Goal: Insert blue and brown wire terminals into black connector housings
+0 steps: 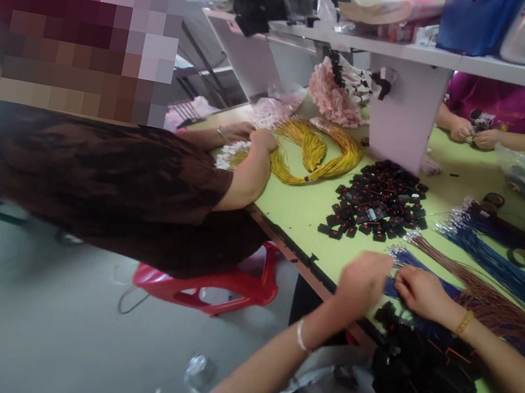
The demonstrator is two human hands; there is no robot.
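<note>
Above the near edge of the green table, my left hand (363, 283) is closed like a fist and slightly smeared by motion. Close beside it, my right hand (421, 292) has its fingers curled together in a pinch. Whatever lies between the fingers of either hand is too small or hidden to name. Blue wires (407, 257) with silvery ends lie just beyond my hands, and a bundle of brown wires (454, 261) runs alongside them. A heap of small black connector housings (378, 200) sits past my left hand. Nearer my body is a dark pile of black pieces with orange-red wires (433, 382).
A co-worker's arm (251, 171) reaches over yellow wire bundles (300, 156) on the left, near a red stool (226, 285). Another person in a purple shirt (511, 112) works across the table (291, 208). A shelf (410, 52) overhangs it; tape rolls (520, 257) lie right.
</note>
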